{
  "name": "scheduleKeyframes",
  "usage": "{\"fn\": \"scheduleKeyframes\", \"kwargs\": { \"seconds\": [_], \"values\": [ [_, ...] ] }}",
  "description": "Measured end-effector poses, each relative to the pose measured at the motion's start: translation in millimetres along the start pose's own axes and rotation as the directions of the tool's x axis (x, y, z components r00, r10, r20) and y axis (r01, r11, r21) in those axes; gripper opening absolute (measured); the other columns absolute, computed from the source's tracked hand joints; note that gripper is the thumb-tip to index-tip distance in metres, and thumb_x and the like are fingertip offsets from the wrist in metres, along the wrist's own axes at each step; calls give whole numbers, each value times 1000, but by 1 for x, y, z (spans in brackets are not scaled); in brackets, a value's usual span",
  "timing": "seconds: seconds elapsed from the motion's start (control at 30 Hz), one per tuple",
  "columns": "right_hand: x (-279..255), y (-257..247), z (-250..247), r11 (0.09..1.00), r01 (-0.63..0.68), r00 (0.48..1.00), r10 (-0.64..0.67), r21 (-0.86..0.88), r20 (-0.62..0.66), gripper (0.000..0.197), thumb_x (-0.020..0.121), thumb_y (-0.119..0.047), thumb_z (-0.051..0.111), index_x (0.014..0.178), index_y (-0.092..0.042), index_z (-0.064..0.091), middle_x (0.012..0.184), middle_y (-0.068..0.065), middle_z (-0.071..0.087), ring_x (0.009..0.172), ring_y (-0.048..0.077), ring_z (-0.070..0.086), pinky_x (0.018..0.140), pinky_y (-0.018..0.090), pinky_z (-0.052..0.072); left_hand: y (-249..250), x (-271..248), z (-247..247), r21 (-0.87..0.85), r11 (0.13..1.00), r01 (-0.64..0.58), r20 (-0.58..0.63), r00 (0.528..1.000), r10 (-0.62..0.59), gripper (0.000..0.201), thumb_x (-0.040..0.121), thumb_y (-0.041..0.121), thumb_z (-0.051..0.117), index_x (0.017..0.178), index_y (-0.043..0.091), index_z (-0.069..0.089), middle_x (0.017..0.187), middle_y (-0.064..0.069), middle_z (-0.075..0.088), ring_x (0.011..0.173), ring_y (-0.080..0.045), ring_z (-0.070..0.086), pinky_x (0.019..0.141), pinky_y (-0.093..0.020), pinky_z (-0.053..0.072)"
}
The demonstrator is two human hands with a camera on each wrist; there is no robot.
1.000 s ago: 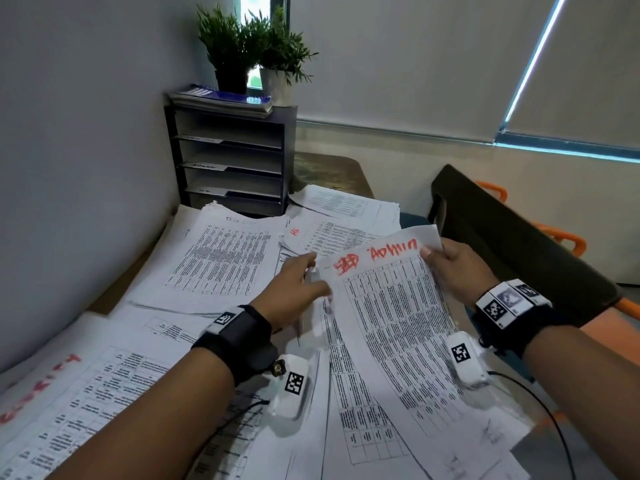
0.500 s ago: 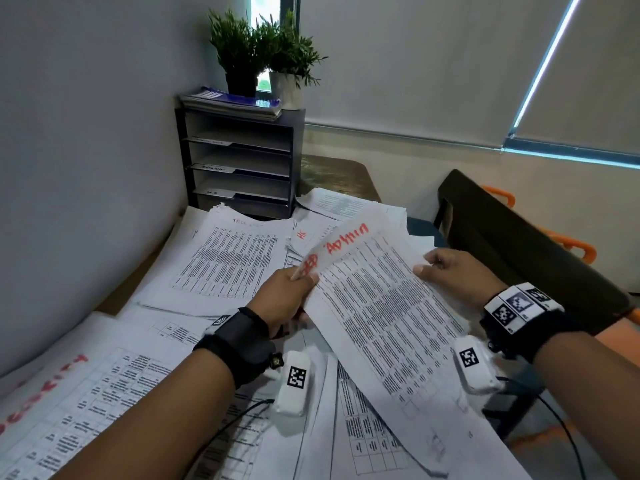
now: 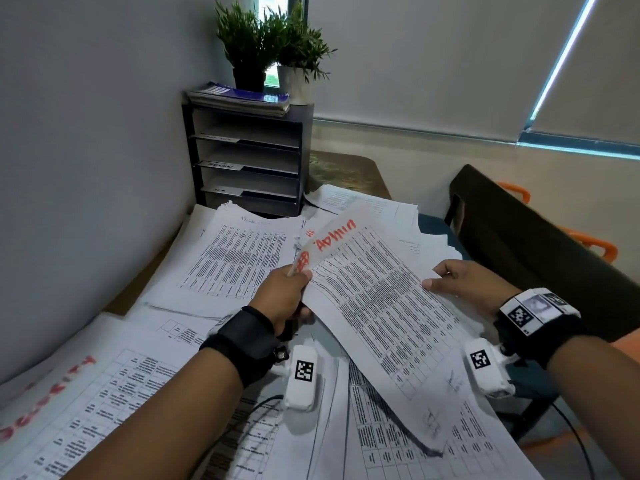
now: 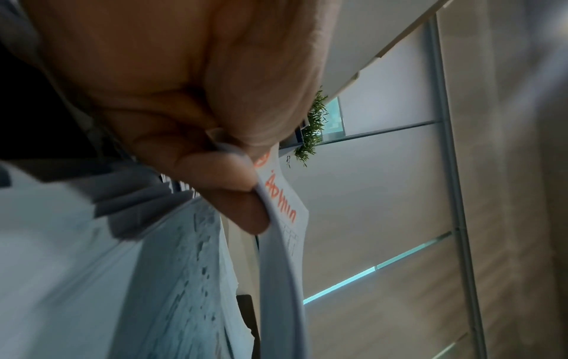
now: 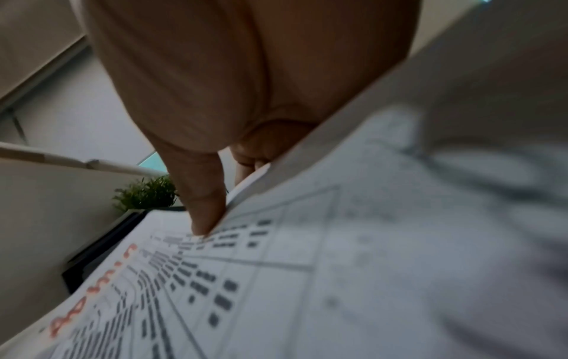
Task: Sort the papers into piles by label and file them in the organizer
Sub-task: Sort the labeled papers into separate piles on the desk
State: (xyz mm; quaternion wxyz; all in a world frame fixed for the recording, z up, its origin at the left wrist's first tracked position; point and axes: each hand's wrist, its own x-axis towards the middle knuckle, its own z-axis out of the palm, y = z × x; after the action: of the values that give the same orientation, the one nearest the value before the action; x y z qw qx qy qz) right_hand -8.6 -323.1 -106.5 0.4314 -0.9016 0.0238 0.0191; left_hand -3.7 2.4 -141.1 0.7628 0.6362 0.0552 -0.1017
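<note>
A printed sheet marked "Admin" in red (image 3: 374, 306) is held tilted above the paper-strewn desk. My left hand (image 3: 298, 275) pinches its upper left corner, beside the red writing. In the left wrist view the fingers (image 4: 233, 179) curl round the sheet's edge (image 4: 276, 233). My right hand (image 3: 440, 278) holds the sheet's right edge, thumb on top and fingers underneath. The right wrist view shows that thumb (image 5: 202, 206) pressing on the sheet (image 5: 276, 279). A dark organizer (image 3: 247, 161) with several labelled shelves stands against the wall at the back.
Piles of printed sheets cover the desk: one ahead of the left hand (image 3: 235, 261), one with red lettering at the near left (image 3: 69, 393), more at the back right (image 3: 363, 202). Booklets and two potted plants (image 3: 270, 39) top the organizer. A dark chair (image 3: 519, 244) stands at the right.
The Admin sheet rose off the pile and swung left. My left hand went from touching it to pinching its corner. My right hand slid from the top right corner down the right edge.
</note>
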Motion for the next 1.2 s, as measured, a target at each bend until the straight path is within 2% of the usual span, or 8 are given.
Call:
{"fn": "scheduleKeyframes", "kwargs": {
  "seconds": [0.17,0.27,0.4,0.6,0.67,0.8,1.03,1.2],
  "values": [
    [7,0,-23,960,-75,992,100,270,-80,41,71,-24,85,103,-6,69,102,15,73,82,24,72,75,36,58,22,21,-3,-12,998,-57,-139,989,55,15,103,18,52,105,6,61,68,-7,59,40,-17,50,48,-28,51],
    [11,-1,-27,754,-66,990,132,654,-52,35,87,-17,67,120,-4,62,96,6,76,82,20,72,60,25,60,41,38,-3,-14,991,-131,-213,969,126,19,104,18,50,116,9,60,87,-6,64,62,-16,61,40,-20,49],
    [22,-2,2,686,-120,992,50,717,118,35,97,-5,48,131,-8,55,124,12,69,116,34,64,83,44,61,44,57,10,-111,983,-149,-205,971,124,25,104,21,49,126,12,59,114,-8,66,79,-21,66,49,-23,55],
    [96,23,12,970,-220,930,241,104,-278,52,76,-34,69,123,-14,58,127,14,65,109,33,66,96,45,54,18,80,22,-238,959,-152,-77,987,138,15,103,21,55,111,8,58,99,-7,71,71,-17,73,58,-25,58],
    [113,10,5,901,-284,941,195,-327,-277,36,95,-21,55,129,-9,57,131,18,59,120,35,58,93,31,51,11,87,21,-292,947,-132,-28,991,129,23,101,18,58,121,7,54,103,-9,69,81,-21,74,66,-29,60],
    [160,-12,-13,621,-254,967,137,-742,-216,34,104,-11,37,133,-8,55,141,16,54,131,32,49,101,29,40,3,99,18,-332,941,-57,43,996,76,27,99,15,60,126,12,55,112,-12,68,92,-24,73,78,-34,61],
    [262,-8,-26,396,-108,989,140,-912,-56,18,84,-29,69,95,-15,67,104,12,72,95,34,65,87,34,55,-7,110,18,-290,957,13,113,993,20,18,96,9,61,115,8,59,99,-10,72,85,-23,72,84,-37,60],
    [291,-8,-29,498,-155,984,158,-853,-86,29,79,-23,71,102,-6,68,98,10,71,92,33,68,82,37,59,-10,112,18,-290,957,15,119,993,21,18,98,16,62,114,9,60,97,-9,71,82,-19,71,82,-36,60]
  ]
}}
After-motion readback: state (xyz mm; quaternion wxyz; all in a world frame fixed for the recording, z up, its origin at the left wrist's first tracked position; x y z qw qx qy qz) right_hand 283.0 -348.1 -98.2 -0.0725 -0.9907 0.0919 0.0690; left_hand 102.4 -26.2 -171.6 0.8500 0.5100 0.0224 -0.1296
